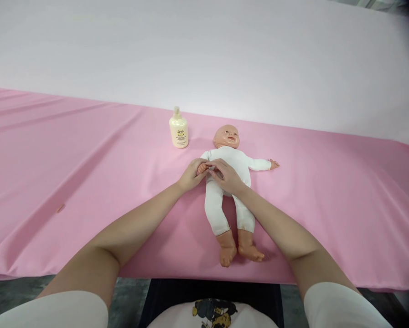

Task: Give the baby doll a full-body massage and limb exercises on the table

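Note:
A baby doll [234, 158] with a white cloth body lies on its back, its head at the far end and its bare feet toward me. My left hand [190, 176] is closed around the doll's hand [202, 169] on the left side. Over the doll's belly, my right hand [227, 176] bends its fingers and thumb at that same doll hand. Its fingertips meet near my left fingers, and whether they pinch part of the doll's hand is too small to make out. The doll's other arm [261, 164] stretches out to the right on the cloth.
A cream pump bottle [179, 132] stands upright to the left of the doll's head. Pink cloth [122, 159] covers the table, with folds at the left. A small orange-brown piece [60, 208] lies at the left. Behind the table rises a white surface [204, 54].

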### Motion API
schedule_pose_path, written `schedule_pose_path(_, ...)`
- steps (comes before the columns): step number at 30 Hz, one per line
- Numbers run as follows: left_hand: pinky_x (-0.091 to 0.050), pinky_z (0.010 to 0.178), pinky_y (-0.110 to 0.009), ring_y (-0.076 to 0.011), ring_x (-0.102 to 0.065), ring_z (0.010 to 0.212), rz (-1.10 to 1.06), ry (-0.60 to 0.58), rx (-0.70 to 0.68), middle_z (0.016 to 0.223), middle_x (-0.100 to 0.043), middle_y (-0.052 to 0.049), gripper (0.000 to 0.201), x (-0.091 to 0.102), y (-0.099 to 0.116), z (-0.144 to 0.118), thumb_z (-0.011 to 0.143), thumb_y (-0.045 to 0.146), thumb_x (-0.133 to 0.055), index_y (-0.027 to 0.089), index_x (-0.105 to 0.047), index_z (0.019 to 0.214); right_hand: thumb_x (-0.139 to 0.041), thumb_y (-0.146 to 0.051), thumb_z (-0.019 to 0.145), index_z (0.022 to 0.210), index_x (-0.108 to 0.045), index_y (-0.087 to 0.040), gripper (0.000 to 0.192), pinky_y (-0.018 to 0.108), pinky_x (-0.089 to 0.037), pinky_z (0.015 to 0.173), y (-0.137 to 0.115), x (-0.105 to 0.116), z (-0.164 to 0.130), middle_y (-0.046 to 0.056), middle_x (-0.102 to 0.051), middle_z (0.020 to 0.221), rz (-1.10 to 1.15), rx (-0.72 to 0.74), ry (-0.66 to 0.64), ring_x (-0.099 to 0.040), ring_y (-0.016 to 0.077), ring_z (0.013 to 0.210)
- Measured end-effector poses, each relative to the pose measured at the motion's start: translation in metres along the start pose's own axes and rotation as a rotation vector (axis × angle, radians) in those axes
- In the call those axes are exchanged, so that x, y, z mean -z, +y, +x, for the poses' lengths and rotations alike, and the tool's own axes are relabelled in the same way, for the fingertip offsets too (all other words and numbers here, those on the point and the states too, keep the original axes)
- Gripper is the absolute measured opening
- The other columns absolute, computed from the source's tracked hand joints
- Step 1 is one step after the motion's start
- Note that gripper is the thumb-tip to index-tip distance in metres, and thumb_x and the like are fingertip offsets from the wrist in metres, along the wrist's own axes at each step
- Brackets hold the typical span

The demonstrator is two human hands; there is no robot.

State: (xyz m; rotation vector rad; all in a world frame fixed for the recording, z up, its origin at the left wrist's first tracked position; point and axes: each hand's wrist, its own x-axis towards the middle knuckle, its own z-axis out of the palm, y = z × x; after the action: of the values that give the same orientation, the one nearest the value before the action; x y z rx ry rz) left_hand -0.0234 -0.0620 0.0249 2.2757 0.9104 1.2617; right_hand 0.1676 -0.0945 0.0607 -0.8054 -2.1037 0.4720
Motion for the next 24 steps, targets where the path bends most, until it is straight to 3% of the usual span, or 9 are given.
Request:
schedule_pose_path(14,-0.051,0.091,-0.038,-0.0218,-0.063,0.099,-0.007,0.029,0.027,0.104,-0.067,-0.008,0.03,0.0022,-0.001,-0.0004,0.092,0.044,-0.054,0.019,-0.06,0.108,-0.05,-0.023,0.095,0.122,-0.058,-0.025,0.028,0.036,-0.054,0.084,0.0006,-0.0001,-0.0013,0.008,-0.061,0.114,-0.006,0.013,-0.014,-0.061,0.0178,0.087)
schedule_pose_path(20,-0.05,0.089,-0.038,-0.021,-0.062,0.094,0.015,0.011,0.037,0.097,-0.068,-0.006,0.027,0.0014,-0.0008,0.0014,0.087,0.043,-0.063,0.019,-0.062,0.1,-0.044,-0.013,0.091,0.117,-0.06,-0.024,0.032,0.038,-0.052,0.091,0.0043,-0.0015,-0.0004,0.008,-0.062,0.112,-0.027,0.054,-0.01,-0.06,0.0208,0.104)
schedule_pose_path(24,-0.049,0.089,-0.039,-0.0207,-0.062,0.092,0.041,-0.016,-0.02,0.093,-0.068,-0.004,0.02,0.0003,-0.0011,0.0022,0.085,0.04,-0.065,0.021,-0.062,0.09,-0.045,-0.013,0.091,0.109,-0.062,-0.024,0.027,0.038,-0.052,0.09,0.0069,-0.0024,0.0001,0.007,-0.062,0.106,-0.031,0.072,-0.02,-0.061,0.0207,0.102)
